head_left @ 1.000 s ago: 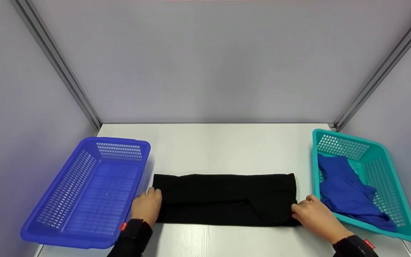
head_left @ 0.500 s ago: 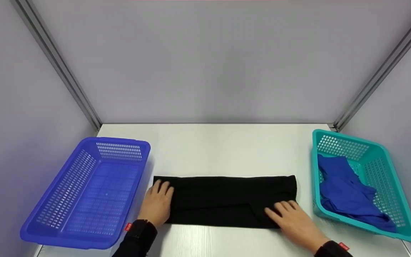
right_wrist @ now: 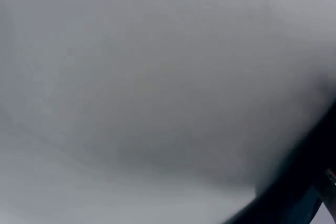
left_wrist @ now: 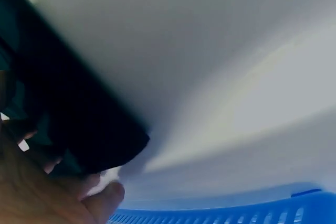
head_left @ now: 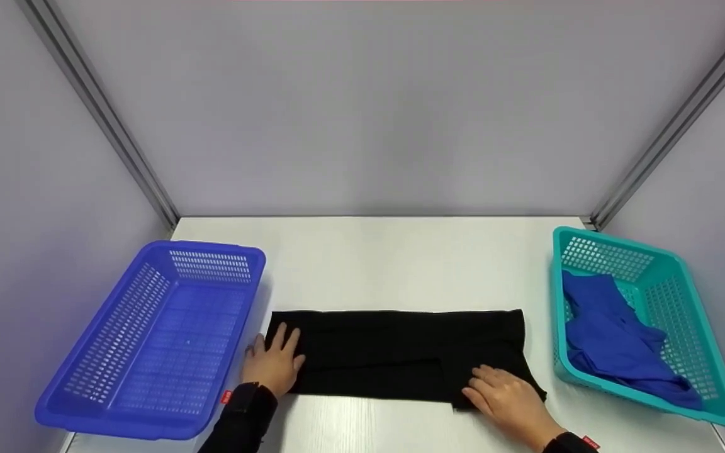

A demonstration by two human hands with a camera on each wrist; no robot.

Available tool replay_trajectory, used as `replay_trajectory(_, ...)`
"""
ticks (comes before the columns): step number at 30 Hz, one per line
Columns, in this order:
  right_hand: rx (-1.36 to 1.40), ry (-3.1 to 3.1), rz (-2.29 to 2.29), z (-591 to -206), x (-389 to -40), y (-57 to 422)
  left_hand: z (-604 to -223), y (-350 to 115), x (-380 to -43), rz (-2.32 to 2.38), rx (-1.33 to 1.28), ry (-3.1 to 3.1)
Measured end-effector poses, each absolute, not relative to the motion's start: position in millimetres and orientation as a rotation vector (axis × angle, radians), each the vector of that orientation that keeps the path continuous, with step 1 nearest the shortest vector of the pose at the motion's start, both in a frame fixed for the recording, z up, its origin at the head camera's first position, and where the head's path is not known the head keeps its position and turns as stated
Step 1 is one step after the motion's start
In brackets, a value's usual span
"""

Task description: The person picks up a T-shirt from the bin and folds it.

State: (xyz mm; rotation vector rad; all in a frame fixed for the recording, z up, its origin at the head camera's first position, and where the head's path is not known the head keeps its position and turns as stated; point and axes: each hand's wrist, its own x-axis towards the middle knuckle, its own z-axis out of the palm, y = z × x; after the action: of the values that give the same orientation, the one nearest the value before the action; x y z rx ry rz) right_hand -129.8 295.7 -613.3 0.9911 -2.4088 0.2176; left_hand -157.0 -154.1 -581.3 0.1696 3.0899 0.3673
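Head view: Left hand [head_left: 272, 363] flat on the 9 o'clock end of the black cloth [head_left: 375, 340], fingers spread, gripping nothing. Right hand [head_left: 506, 401] on the cloth toward 4 o'clock, fingers bent and close together; pinch or plain press, cannot tell. Cloth lies on the worktop [head_left: 362, 264] as a long flat strip, an inner layer edge running across it; far edge nearly straight, near side flared out at 4 and 5 o'clock around the right hand. Blue basket [head_left: 117, 429] at the cloth's 9, teal basket [head_left: 710, 340] at its 3, holding a blue cloth [head_left: 614, 343].

Left wrist view: left hand at 8 o'clock, fingers at the black cloth, thumb out beside its edge; blue basket rim at 5.

Right wrist view: blurred; dark shape at 4 o'clock, identity uncertain.
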Motion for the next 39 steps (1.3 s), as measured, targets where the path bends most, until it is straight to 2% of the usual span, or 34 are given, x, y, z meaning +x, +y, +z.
replay_trajectory(4, 0.99, -2.467, 0.141, -613.8, -127.9, 297.9, -582.6, -152.6, -156.5, 0.281, 0.162, 3.134)
replay_trajectory(9, 0.92, -2.551, 0.007, -619.0, -132.7, 300.9, -590.9, -149.0, -160.0, 0.166, 0.33, 3.253)
replay_trajectory(17, 0.537, -2.814, -0.284, -605.7, -152.6, 282.7, -595.3, -147.6, -159.0, 0.237, 0.647, 3.168)
replay_trajectory(25, 0.346, -2.825, -0.036, -607.8, -160.4, 244.1, -586.9, -147.7, -154.7, 0.159, 0.753, 3.081)
replay_trajectory(33, 0.249, -3.085, 0.248, -607.8, -174.7, 223.8, -580.0, -144.8, -151.3, 0.237, 0.983, 2.961)
replay_trajectory(39, 0.344, -3.17, 0.525, -603.8, -185.5, 218.5, -591.8, -143.7, -147.5, 0.262, 1.126, 2.902)
